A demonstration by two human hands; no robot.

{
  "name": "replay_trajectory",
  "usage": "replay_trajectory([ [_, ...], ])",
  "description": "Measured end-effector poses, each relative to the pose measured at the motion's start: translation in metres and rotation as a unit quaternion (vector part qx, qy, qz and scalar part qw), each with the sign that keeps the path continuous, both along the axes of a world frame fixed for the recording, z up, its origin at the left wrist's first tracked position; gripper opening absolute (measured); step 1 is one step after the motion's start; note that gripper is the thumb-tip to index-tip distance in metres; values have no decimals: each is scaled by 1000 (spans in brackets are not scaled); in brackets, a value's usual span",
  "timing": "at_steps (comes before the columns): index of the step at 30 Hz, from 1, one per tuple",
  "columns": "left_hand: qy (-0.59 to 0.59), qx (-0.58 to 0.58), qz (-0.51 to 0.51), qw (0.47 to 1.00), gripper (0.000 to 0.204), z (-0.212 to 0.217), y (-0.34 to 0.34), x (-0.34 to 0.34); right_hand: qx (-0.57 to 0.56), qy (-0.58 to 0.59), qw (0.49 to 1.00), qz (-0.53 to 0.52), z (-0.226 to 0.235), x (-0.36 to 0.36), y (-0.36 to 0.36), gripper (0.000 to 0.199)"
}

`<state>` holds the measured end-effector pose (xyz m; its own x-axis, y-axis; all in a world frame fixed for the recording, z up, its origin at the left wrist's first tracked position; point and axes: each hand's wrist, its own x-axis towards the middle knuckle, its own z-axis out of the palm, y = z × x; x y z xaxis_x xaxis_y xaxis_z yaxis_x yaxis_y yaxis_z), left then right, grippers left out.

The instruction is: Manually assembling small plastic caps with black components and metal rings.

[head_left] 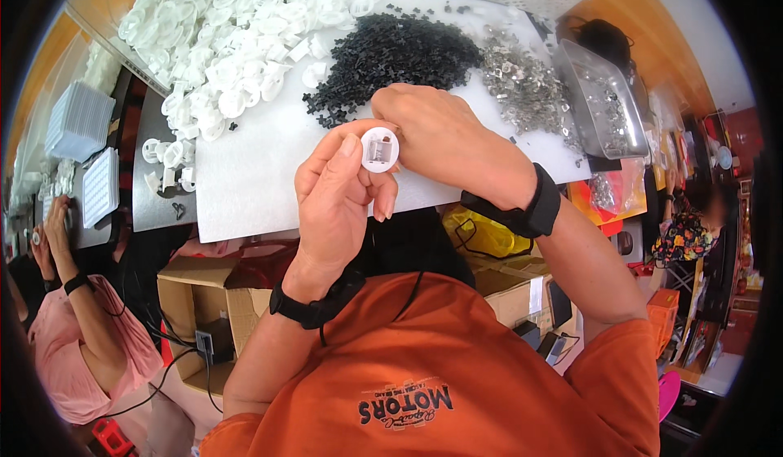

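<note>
The left hand (338,200) pinches a small white cap (380,148) between thumb and curled fingers, held up above the counter's (245,188) near edge. The right hand (444,131) rests knuckles-up just beside the cap, fingertips tucked under (whether they hold a part I cannot tell). With so light a pinch the cap could slip and drop off the counter's edge. The black pile (391,53) and metal pile (526,86) are too small to make out.

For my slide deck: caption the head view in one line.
Left hand holds a small round white part while the right hand works beside it, above piles of white, black and metal parts.
</note>
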<state>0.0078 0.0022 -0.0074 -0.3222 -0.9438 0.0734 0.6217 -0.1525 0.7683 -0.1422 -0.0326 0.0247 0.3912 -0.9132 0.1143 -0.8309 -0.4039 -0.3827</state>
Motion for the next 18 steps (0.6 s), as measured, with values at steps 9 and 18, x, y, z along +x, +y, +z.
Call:
replay_trajectory([
  [9, -50, 32, -14, 998, 42, 4, -2, 1, 126, -343, 930, -33, 35, -25, 17, 16],
  [18, -46, 99, -24, 994, 40, 11, -3, -1, 157, -444, 882, -21, 27, -10, 22, 11],
])
